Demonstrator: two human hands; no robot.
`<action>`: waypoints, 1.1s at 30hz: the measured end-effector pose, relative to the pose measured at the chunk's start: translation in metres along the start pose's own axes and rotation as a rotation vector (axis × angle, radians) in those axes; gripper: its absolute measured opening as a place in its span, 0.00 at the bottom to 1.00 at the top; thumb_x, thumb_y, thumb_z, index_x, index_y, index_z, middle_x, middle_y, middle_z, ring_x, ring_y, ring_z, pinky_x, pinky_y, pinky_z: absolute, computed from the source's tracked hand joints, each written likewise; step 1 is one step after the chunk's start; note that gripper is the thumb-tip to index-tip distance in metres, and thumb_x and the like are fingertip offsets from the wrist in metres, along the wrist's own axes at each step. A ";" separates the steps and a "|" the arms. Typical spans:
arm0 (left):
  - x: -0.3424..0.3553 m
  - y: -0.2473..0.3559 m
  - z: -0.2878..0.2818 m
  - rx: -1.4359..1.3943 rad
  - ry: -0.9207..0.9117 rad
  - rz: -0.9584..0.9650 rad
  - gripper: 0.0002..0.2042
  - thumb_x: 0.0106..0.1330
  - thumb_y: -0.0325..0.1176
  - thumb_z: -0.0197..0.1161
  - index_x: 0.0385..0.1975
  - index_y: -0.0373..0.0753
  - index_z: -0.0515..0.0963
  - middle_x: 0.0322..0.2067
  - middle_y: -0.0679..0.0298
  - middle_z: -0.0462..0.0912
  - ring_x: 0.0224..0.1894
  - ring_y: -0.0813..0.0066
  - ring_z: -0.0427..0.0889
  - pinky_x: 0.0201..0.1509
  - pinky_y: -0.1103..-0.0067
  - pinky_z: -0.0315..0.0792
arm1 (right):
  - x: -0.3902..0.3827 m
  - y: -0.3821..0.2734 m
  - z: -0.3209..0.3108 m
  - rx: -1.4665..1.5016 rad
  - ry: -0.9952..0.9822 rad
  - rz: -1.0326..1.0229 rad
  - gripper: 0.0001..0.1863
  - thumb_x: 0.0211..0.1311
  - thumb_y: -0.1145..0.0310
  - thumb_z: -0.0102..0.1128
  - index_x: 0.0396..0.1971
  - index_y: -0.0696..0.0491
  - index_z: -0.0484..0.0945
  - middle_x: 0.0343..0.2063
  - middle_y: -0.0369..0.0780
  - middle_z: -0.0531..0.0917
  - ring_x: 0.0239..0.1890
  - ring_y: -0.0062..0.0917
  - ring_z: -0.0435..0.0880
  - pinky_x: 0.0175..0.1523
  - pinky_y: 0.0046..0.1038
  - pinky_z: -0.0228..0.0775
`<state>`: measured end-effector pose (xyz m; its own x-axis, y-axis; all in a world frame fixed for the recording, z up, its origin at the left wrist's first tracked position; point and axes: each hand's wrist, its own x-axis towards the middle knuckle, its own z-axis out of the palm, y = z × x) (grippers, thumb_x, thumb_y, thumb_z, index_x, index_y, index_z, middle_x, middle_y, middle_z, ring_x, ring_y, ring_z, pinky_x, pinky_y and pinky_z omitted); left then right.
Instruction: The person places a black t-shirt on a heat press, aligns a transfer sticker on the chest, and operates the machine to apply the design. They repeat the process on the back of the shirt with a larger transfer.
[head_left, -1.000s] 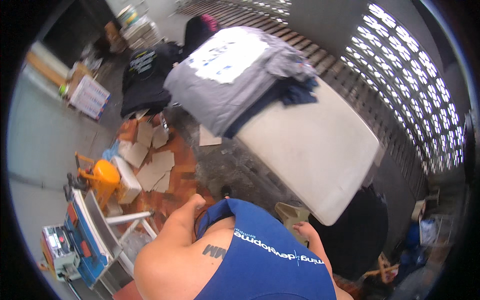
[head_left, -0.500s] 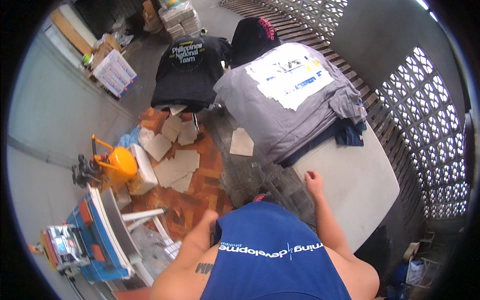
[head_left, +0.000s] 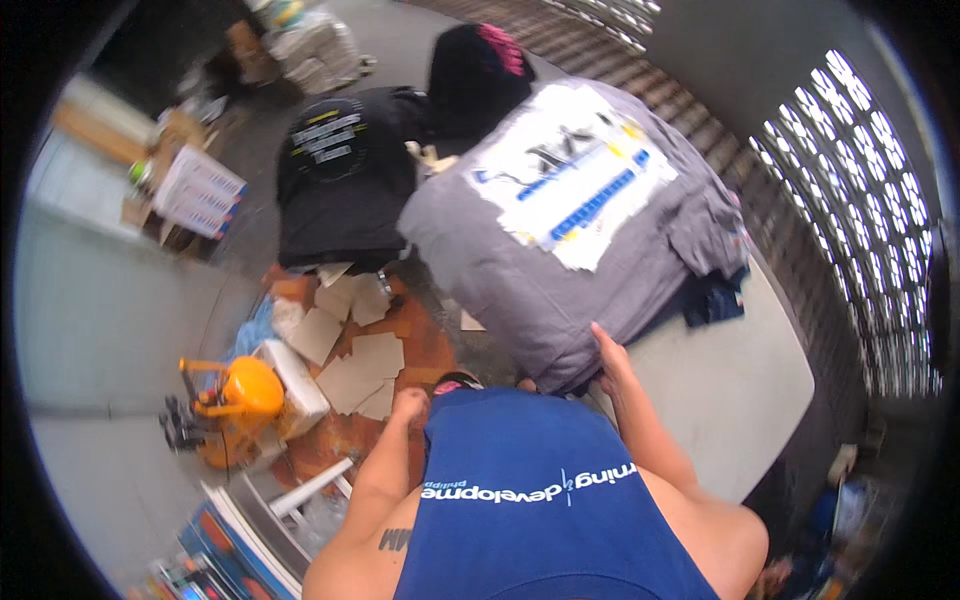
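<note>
Reaching the pile: right grip (head_left: 614, 362), one, now at the near edge of the grey shirt (head_left: 500, 300), where half a second ago it was over bare bench (head_left: 745, 375). Meaning: shirt within reach of the right grip; left still away from it. Fingers partly spread along the edge, apparently touching; whether cloth is pinched cannot be told.

Left grip (head_left: 410, 405), one: blurred, fingers curled, well apart from the pile; closure and contents cannot be told.

Grey shirt, one visible: topmost, directly ahead of the right grip, white print upward.

Navy cloth (head_left: 716, 303), at least one piece: under the grey, ahead and right of the right grip.

Black garments, two: one (head_left: 345, 225) ahead of the left grip, one pink-printed (head_left: 475, 75) farther off.

Pale sheets (head_left: 368, 365), several, overlapping: beside the left grip, on the floor; exact count unclear.
</note>
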<state>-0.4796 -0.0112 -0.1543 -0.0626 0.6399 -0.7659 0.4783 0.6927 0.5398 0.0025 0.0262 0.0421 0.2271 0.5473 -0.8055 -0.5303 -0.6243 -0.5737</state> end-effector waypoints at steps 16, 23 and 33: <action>0.173 0.450 -0.140 -0.237 0.216 0.751 0.09 0.73 0.30 0.55 0.29 0.36 0.76 0.26 0.68 0.77 0.30 0.80 0.74 0.39 0.78 0.74 | 0.029 0.030 0.059 -0.505 0.921 -0.051 0.58 0.39 0.40 0.81 0.59 0.70 0.64 0.58 0.63 0.75 0.62 0.51 0.75 0.65 0.41 0.68; -0.145 0.619 -0.119 -0.743 -1.906 1.043 0.19 0.74 0.37 0.53 0.17 0.43 0.71 0.16 0.68 0.70 0.20 0.71 0.72 0.52 0.51 0.72 | 0.022 0.037 0.082 -0.507 1.126 -0.055 0.54 0.46 0.37 0.75 0.62 0.63 0.64 0.59 0.57 0.73 0.62 0.50 0.74 0.64 0.44 0.69; -0.355 0.556 -0.084 -0.973 -2.633 0.633 0.18 0.62 0.17 0.59 0.10 0.40 0.68 0.13 0.67 0.71 0.12 0.78 0.68 0.47 0.56 0.86 | -0.087 0.305 0.159 -0.160 1.115 0.185 0.34 0.59 0.47 0.64 0.59 0.55 0.76 0.62 0.53 0.73 0.65 0.49 0.71 0.69 0.40 0.64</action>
<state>-0.2648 0.1747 0.4469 0.4457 -0.0434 0.8941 -0.1333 0.9845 0.1143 -0.3085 -0.1229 -0.0393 0.7977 -0.3105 -0.5170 -0.5389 -0.7517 -0.3800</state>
